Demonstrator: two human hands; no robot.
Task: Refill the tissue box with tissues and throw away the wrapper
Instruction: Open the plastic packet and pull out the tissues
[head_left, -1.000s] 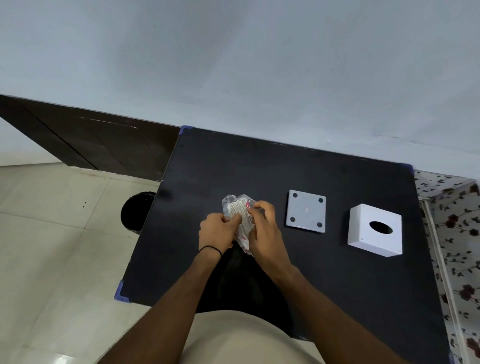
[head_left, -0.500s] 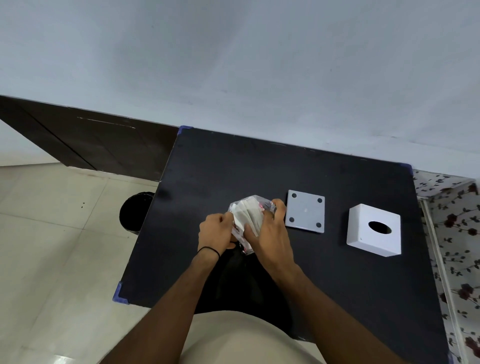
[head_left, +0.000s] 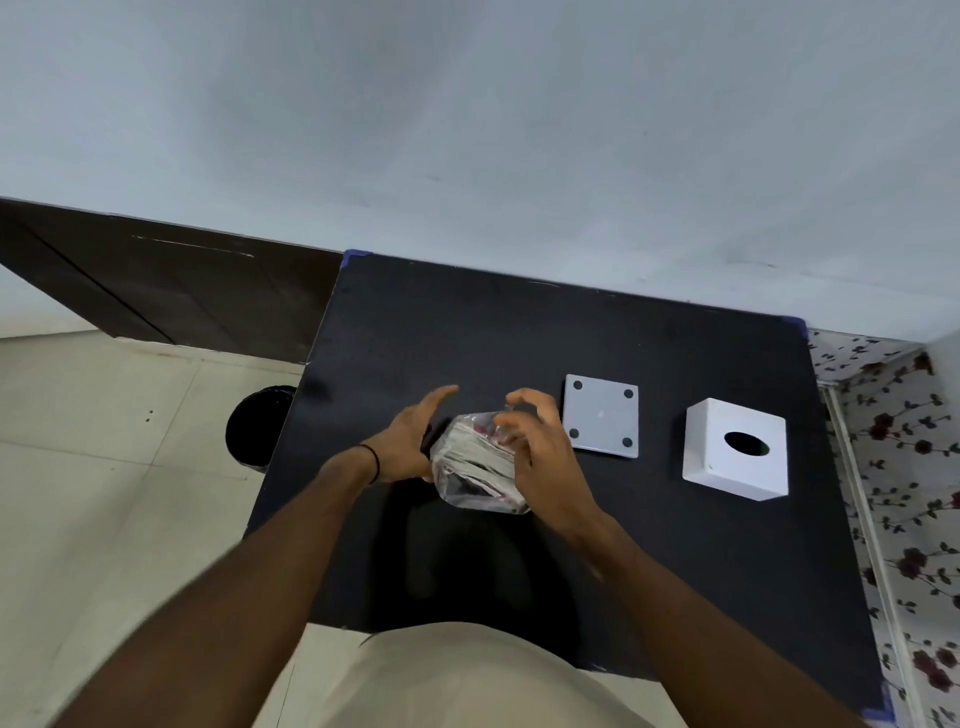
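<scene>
Nearest me, my shirt front and both forearms fill the bottom of the view, and they run out over the near edge of the bench (head_left: 701, 571). Just beyond, around the middle of the bench, I have the tissue pack (head_left: 475, 467) between my two hands. My left hand (head_left: 410, 447) has its grip spread, fingers fanned out, the heel of the palm against the pack's left side. My right hand (head_left: 540, 457) curls over the right side, its fingertips pinching the clear wrapper (head_left: 467, 496) at the top. I judge the step in hand to be opening the wrapper; next the stack must come out whole, with the film kept in one hand for the bin. Further out and to the right lies the grey base plate (head_left: 602, 415), feet up, and nearer the right edge stands the white tissue box (head_left: 735, 449), hole upward, well apart from the pack. Off the left edge, on the floor, a black bin (head_left: 254, 426) is half hidden by the bench. Blur hides whether the wrapper is torn yet.
</scene>
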